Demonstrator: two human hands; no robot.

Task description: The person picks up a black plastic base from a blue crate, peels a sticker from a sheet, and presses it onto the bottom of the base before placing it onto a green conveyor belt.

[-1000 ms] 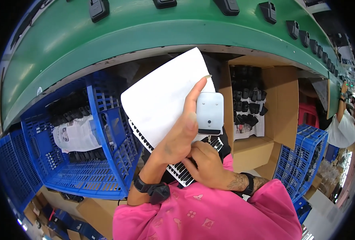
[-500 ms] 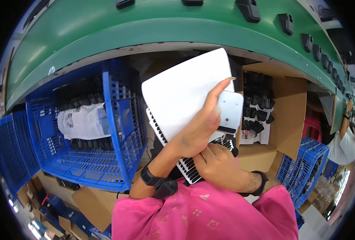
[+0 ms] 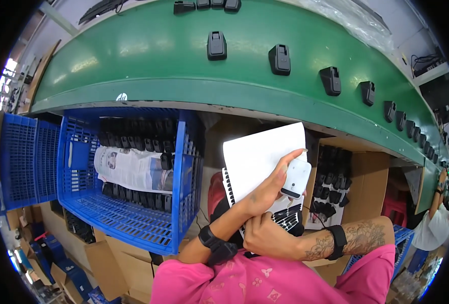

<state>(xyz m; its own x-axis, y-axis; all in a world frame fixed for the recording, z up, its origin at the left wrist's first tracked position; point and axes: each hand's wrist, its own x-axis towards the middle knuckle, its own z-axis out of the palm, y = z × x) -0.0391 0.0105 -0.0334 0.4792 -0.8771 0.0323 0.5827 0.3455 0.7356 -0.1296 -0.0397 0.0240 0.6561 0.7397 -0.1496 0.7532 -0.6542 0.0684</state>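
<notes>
My left hand (image 3: pixel 267 193) grips a pale, rounded flat plate (image 3: pixel 297 177) with small dark dots and a black end. Its index finger stretches along the plate's top edge and its thumb lies against the near side. Below that wrist, my right hand (image 3: pixel 270 234) is closed, its curled fingers against a sheet of black stickers (image 3: pixel 287 219); what they pinch is hidden. Behind both hands stand large white sheets (image 3: pixel 257 159), one bent over, with rows of black marks along the left edge.
A blue crate (image 3: pixel 133 223) at left holds black devices and newspaper. An open cardboard box (image 3: pixel 368 177) at right holds more. Several black devices (image 3: pixel 280 60) stand on the green bench (image 3: pixel 158 66) ahead. Another person's arm (image 3: pixel 435 200) shows at far right.
The view has shifted, so the bench shows more and the hands sit lower and farther right. My left hand still grips the plate; my right hand stays closed by the sticker sheet.
</notes>
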